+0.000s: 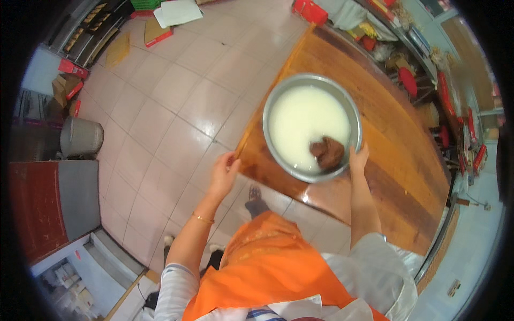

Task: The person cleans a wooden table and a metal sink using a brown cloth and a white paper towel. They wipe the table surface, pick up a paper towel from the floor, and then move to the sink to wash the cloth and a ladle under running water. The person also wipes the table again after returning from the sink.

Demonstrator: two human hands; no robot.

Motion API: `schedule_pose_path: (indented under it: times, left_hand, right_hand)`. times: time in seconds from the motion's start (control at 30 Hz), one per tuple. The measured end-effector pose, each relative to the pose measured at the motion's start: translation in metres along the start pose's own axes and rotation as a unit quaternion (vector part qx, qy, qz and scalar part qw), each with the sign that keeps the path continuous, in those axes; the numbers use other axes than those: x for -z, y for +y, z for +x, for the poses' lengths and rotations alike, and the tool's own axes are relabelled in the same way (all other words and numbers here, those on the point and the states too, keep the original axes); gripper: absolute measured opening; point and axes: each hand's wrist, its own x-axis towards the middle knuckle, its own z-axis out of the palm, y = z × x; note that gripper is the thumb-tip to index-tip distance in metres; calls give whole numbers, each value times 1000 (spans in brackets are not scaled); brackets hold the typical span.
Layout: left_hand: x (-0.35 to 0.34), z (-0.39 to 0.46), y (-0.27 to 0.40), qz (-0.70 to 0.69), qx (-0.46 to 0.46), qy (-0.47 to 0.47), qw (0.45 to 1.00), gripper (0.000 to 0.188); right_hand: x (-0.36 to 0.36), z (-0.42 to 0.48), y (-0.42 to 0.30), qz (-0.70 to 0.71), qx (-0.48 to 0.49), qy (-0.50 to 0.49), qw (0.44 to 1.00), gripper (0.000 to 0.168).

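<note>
A large round metal basin [267, 120] stands on the wooden table [395, 144], holding a creamy pale-yellow mass [307, 116]. On that mass, toward the near right side, sits a dark brown lump [331, 153], its exact material unclear. My right hand [359, 159] grips the basin's right rim, with the thumb over the edge. Away from the basin, my left hand [225, 173] is beside the table's near left corner, its fingers curled and thumb apart. Nothing shows in it, and whether it touches the corner is hard to tell.
A grey bucket [82, 137] and a red-and-grey cabinet [60, 200] stand at left. Far left is a rack with trays [86, 36]; cardboard pieces [156, 32] lie on the tiled floor [176, 104]. Cluttered shelving [417, 44] runs behind the table. Shoes [255, 193] show below.
</note>
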Motion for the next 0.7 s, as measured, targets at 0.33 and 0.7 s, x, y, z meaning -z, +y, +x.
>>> schedule_pose_path:
  times: [0.33, 0.7]
  left_hand:
    - [-115, 191, 43, 193, -12, -17, 981, 42]
    - [-96, 175, 4, 110, -16, -12, 994, 20]
  right_hand:
    - [-18, 19, 8, 117, -78, -75, 987, 29]
    - [2, -15, -14, 277, -148, -105, 944, 21]
